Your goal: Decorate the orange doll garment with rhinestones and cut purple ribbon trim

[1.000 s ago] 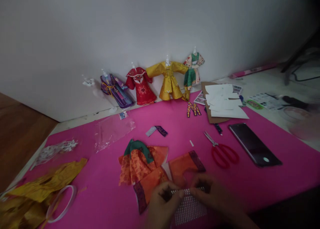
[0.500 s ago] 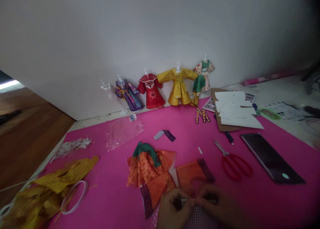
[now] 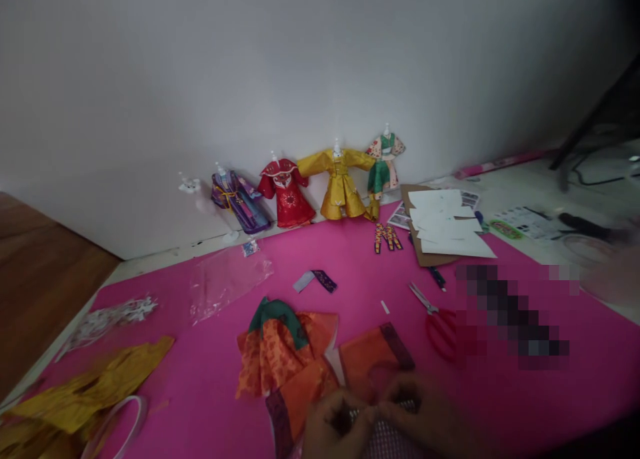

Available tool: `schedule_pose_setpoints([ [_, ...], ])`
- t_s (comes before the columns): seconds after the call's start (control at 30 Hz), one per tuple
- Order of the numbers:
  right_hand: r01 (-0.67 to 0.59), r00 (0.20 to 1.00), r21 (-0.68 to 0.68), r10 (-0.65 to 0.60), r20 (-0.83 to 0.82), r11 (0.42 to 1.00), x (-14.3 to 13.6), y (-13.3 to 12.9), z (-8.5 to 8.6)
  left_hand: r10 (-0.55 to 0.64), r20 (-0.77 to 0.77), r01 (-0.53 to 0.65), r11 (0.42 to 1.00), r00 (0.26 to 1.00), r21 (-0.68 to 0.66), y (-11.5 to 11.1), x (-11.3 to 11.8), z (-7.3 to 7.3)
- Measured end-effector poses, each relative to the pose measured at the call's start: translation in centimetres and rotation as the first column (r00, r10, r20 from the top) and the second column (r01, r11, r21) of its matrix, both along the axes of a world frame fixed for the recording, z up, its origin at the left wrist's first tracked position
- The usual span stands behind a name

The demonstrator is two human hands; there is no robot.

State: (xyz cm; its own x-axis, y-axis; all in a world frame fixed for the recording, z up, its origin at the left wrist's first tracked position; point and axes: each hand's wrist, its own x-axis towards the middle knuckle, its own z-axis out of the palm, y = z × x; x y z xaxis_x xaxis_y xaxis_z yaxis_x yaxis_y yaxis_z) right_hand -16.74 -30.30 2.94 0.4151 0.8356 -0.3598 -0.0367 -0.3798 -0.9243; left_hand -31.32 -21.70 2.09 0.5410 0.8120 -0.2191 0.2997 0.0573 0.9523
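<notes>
The left hand [image 3: 333,425] and right hand [image 3: 424,415] call for a light, steady pinch, I'd judge, keeping the beaded sheet [image 3: 390,440] taut without bending it; both have fingers curled nearly closed on its far edge, the sheet between them, the orange garment [image 3: 367,350] just beyond.

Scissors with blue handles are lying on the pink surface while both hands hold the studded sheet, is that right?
Not quite: the scissors are red-handled, not blue-handled, as the head view shows. They do lie on the pink surface, and the left hand and right hand do hold the studded sheet.
</notes>
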Motion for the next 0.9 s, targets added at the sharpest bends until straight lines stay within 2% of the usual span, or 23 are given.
schedule_pose_setpoints([
  [0.23, -0.025, 0.994, 0.056, 0.031, -0.107, 0.998, 0.5, -0.3, 0.3, 0.012, 0.031, -0.011, 1.0, 0.999, -0.02, 0.3, -0.3, 0.1],
  [0.53, 0.029, 0.995, 0.045, -0.025, -0.097, 0.999, -0.1, -0.3, 0.0, -0.015, 0.037, 0.014, 1.0, 0.999, 0.008, -0.1, -0.1, -0.1],
  [0.73, 0.038, 0.975, 0.071, -0.022, -0.222, 0.997, 0.2, -0.7, -0.6, 0.0, -0.009, 0.0, 1.0, 1.0, -0.011, 0.1, -0.1, 1.1],
  [0.9, 0.073, 0.958, 0.134, -0.033, -0.283, 0.988, 0.3, -0.8, -1.1, 0.055, -0.027, -0.058, 0.989, 0.998, -0.139, 0.2, -0.1, 1.9],
])
